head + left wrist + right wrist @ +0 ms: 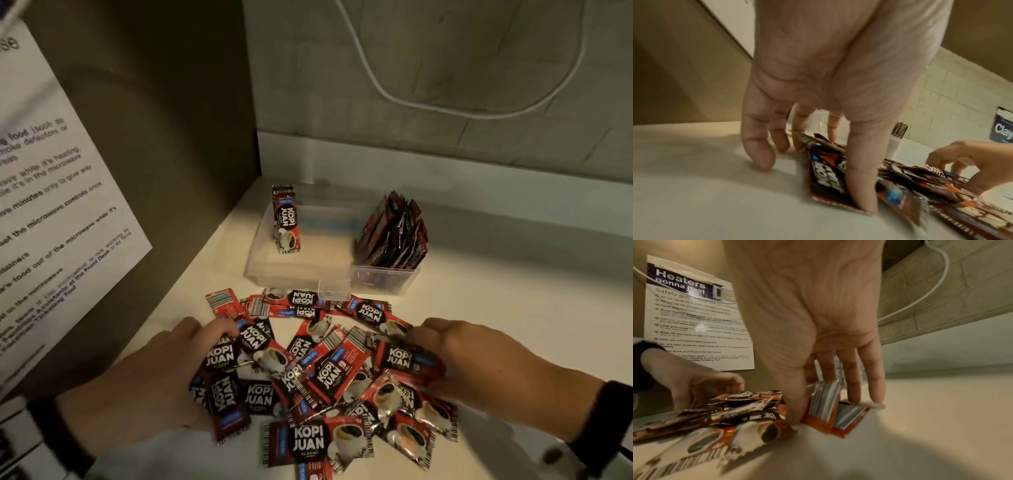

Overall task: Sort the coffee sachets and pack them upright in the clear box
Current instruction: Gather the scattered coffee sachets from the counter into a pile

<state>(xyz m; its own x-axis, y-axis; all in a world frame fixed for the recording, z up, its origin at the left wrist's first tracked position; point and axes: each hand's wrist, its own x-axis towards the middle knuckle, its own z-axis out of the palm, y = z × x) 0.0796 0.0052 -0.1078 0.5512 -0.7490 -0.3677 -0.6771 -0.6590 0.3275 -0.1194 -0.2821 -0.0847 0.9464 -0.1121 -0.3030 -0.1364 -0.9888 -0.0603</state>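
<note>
The pale, smooth counter (pixel 513 308) runs under a wall of grey blockwork (pixel 445 68), with a white cable (pixel 479 114) looping across it at 1 o'clock. At 9 o'clock a glossy white notice (pixel 51 205) of microwave rules hangs on a dull brown panel.

The clear box (pixel 274 270), a shallow rectangular plastic tray, sits at 12 o'clock from the pile. A few sachets (pixel 286 219) stand upright at its far left corner. Just beside its right end, a smaller clear tub (pixel 385 279) is crammed with dark red packets (pixel 394 233) fanned out on end.

Near the middle of the counter lies a loose heap of flat, crinkly foil coffee sachets (pixel 325 370), red and black, printed "KOPI JUAN" with a coffee cup; some lie barcode up.

The left hand (pixel 147 380) comes in from 8 o'clock, palm down, fingers spread and bent onto the counter; its thumb (pixel 859 170) presses one sachet (pixel 828 178) at the heap's left edge, and fingers touch others. The right hand (pixel 479 363) enters from 4 o'clock, palm down, pinching sachets (pixel 830 405) between thumb and fingers at the heap's right edge, tilting them up on their edges. Both wrists wear dark bands.
</note>
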